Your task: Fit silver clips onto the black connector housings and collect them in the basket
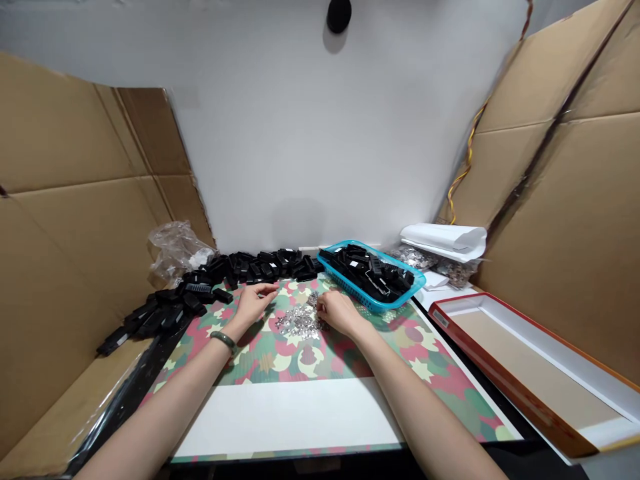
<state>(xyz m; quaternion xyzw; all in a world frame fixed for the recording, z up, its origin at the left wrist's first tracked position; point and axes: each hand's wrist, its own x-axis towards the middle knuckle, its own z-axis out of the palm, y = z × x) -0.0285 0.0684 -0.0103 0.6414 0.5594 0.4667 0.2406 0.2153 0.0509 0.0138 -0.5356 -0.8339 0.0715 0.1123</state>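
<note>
A loose pile of small shiny metal pieces (300, 323) lies on the camouflage-patterned mat (270, 363). At the pile's right edge my right hand (338, 312) has its fingers pinched together; whatever is between them is too small or hidden to name. My left hand (254, 304), with a dark bangle on the wrist, hovers left of the pile. Its fingers are stretched forward and apart, and nothing shows in them. Past both hands, black plastic parts (260, 267) are heaped along the back of the table. More black parts (370, 267) fill a blue basket (395, 305) behind my right hand.
Cardboard walls (75, 200) stand on both sides. An open red-edged box lid (535, 360) lies at the right. Clear plastic wrap (175, 247) sits at the back left. White paper (445, 240) rests over bags of small parts (457, 271). A white strip (295, 417) crosses the mat's front.
</note>
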